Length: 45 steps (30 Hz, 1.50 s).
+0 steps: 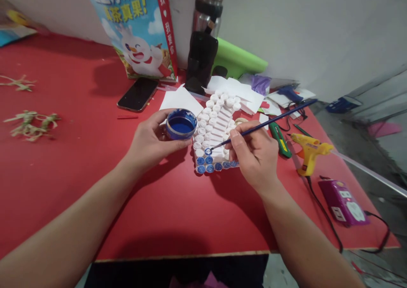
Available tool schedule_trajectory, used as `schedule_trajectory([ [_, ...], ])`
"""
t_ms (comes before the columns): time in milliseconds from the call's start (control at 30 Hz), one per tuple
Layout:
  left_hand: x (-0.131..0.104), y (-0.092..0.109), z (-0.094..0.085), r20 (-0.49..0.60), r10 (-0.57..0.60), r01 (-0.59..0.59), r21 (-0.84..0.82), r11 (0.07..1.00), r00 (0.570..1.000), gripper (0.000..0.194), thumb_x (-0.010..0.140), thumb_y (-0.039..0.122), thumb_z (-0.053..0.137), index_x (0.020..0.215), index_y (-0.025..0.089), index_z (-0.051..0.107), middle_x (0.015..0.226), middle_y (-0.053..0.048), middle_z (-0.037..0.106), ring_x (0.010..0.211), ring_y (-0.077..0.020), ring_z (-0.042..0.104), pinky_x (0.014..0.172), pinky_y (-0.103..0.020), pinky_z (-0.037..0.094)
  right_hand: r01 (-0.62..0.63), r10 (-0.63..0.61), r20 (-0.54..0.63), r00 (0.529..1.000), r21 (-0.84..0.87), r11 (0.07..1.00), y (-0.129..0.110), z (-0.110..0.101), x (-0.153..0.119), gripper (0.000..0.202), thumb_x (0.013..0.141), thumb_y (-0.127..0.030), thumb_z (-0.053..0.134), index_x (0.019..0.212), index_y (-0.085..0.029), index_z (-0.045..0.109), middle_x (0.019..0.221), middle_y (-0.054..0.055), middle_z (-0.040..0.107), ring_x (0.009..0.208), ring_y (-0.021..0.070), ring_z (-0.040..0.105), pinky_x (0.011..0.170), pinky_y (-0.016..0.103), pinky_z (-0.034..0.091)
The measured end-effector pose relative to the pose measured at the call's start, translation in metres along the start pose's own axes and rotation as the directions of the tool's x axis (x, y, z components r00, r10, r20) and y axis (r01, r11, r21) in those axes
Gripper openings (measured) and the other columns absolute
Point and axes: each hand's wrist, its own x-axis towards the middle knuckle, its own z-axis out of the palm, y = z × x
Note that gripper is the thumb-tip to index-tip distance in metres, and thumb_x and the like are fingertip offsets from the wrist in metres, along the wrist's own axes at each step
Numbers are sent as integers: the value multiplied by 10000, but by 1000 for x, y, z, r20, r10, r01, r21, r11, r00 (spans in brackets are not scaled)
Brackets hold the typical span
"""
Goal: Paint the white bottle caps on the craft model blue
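Observation:
My left hand point(149, 137) is closed around a small open jar of blue paint point(181, 125), tilted slightly toward me. Between the fingers and thumb of my right hand point(254, 152) is a slim paintbrush point(270, 120) with a dark blue handle. Its tip touches a partly blue roll in a craft piece made of white paper rolls point(206, 120), which lies on the red table point(178, 220). Rolls along the near edge are painted blue; those farther back are white. A smooth stepped strip runs up the middle of the piece. My right hand hides part of its right side.
A black phone point(138, 94), a printed bag point(140, 34) and a dark bottle point(203, 46) stand or lie behind. To the right are a green cutter point(280, 139), a yellow glue gun point(310, 150) and a purple box point(343, 201) with cords. Dry straw pieces point(33, 125) lie left.

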Motion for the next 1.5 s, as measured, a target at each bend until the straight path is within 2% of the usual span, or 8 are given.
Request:
schedule_trajectory([
  [300,0,0,0,3,16,-16,8,1000,1000,739,626,409,1137,1261,225,807,1317,-107,881,1269,-379,828,1115,-473,702,-4,4,26,1000,2,1000,-3,0,-2,236,1141,-405,680,959,-268,620,674,-57,650,483,119,580,487,277,466],
  [500,0,1,0,0,7,-7,9,1000,1000,749,620,440,1145,1257,229,812,1306,-109,880,1257,-383,829,1117,-478,698,8,-9,43,999,22,1000,-3,1,-1,286,1157,-497,676,989,-271,624,744,-34,692,502,118,589,494,280,484],
  [633,-1,1,0,0,7,-7,-5,1000,1000,734,615,420,1147,1246,243,815,1307,-101,882,1252,-378,830,1115,-489,702,4,-4,11,1000,-18,1000,-2,-1,-1,305,1156,-501,683,967,-270,621,731,-37,689,500,117,590,500,280,490],
  [833,0,1,0,4,21,-21,42,999,1000,726,632,414,1132,1256,225,814,1289,-111,882,1228,-383,837,1103,-490,704,19,-20,27,999,42,999,-2,1,-1,246,1155,-427,687,980,-266,625,737,-43,682,500,115,607,492,276,484],
  [1000,-1,0,0,7,21,-22,34,999,1000,748,631,421,1133,1277,226,811,1287,-109,884,1228,-380,838,1091,-480,705,11,-10,-14,1000,28,1000,-2,1,0,231,1144,-406,692,975,-266,622,766,-36,706,505,113,610,498,278,498],
  [1167,-1,1,-1,3,25,-25,37,999,1000,728,631,416,1134,1259,232,814,1297,-103,882,1221,-375,837,1096,-475,702,26,-27,21,999,16,1000,-3,0,0,184,1130,-326,686,970,-262,622,732,-45,690,502,112,606,495,276,485],
  [1333,0,0,-1,9,20,-20,32,999,1000,759,623,430,1134,1272,212,806,1275,-112,882,1195,-378,841,1073,-475,704,38,-38,-8,999,19,999,-4,-1,0,178,1126,-301,688,967,-261,618,753,-43,700,504,105,598,500,271,479],
  [1500,0,-1,0,14,42,-43,45,998,999,749,645,424,1123,1285,206,802,1283,-108,883,1208,-378,841,1064,-466,705,40,-42,52,998,46,998,-5,2,-2,174,1132,-305,688,979,-256,621,735,-52,680,493,100,598,493,263,458],
])
